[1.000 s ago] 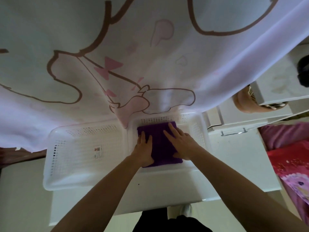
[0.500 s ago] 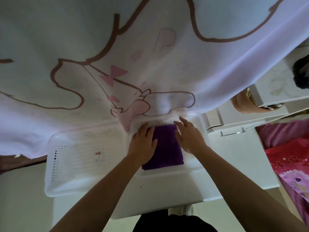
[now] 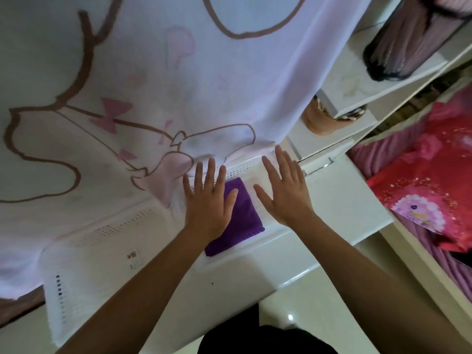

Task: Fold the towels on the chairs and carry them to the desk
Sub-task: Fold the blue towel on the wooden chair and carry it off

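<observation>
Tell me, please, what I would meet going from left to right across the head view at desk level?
White basket → left hand → purple towel → right hand → red bedding.

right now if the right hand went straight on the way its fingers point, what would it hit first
Most likely the hanging curtain: its hem lies just ahead of the right hand, past the far rim of the white basket. Depth is unclear.

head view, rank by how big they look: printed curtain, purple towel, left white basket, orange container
1. printed curtain
2. left white basket
3. purple towel and orange container look about alike; both are partly hidden, so they are not ranked against each other.
</observation>
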`<state>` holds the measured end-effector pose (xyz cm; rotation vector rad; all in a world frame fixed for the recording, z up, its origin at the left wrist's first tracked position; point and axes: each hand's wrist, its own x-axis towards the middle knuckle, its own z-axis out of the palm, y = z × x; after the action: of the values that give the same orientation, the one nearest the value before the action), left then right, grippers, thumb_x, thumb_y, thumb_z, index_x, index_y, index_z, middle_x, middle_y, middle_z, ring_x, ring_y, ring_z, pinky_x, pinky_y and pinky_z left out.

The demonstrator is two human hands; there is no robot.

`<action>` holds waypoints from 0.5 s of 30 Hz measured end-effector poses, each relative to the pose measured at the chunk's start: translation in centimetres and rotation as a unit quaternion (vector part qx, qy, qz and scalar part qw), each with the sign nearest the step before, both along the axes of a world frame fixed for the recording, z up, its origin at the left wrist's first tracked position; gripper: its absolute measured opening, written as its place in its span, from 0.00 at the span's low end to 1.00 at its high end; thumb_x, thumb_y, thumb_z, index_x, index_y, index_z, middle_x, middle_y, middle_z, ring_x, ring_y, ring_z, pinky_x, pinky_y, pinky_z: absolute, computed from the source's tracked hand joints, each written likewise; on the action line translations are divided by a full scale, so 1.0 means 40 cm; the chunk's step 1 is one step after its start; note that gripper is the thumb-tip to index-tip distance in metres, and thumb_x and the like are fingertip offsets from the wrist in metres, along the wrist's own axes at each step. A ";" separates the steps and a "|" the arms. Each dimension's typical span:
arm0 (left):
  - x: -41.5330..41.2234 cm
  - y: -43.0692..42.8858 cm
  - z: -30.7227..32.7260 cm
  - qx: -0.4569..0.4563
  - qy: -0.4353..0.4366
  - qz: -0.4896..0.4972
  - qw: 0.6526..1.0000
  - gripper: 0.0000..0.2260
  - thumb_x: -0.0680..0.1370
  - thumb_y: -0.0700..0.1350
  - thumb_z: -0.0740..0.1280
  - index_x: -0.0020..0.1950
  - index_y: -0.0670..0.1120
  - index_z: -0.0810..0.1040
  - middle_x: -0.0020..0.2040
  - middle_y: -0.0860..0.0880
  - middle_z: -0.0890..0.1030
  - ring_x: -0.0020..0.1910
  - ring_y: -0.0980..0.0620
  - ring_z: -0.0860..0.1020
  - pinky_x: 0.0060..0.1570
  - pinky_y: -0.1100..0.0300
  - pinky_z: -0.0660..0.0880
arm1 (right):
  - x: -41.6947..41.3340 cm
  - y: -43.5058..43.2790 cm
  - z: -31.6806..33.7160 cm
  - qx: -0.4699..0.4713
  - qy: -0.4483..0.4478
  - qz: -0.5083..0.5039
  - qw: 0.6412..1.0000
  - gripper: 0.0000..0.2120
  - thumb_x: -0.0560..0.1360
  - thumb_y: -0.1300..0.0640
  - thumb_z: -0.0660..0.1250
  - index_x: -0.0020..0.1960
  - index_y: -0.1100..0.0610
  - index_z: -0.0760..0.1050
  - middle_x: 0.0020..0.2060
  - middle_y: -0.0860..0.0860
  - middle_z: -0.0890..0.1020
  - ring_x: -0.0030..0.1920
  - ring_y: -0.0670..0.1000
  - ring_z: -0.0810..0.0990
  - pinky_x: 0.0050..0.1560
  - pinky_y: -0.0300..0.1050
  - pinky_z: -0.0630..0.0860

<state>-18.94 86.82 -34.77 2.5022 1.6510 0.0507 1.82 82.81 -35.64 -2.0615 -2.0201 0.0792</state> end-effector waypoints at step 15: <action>0.318 -0.426 0.315 0.100 -0.095 -0.153 0.979 0.33 0.81 0.64 0.38 0.80 0.48 0.55 0.81 0.44 0.51 0.79 0.41 0.50 0.74 0.35 0.52 | 0.239 -0.662 0.305 0.083 -0.053 -0.236 0.967 0.33 0.82 0.35 0.47 0.82 0.49 0.48 0.81 0.54 0.43 0.81 0.56 0.41 0.79 0.58 0.44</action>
<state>-6.22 69.79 -22.18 2.7672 1.2297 0.4287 11.36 56.34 -23.44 -2.4108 -1.4729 -0.2843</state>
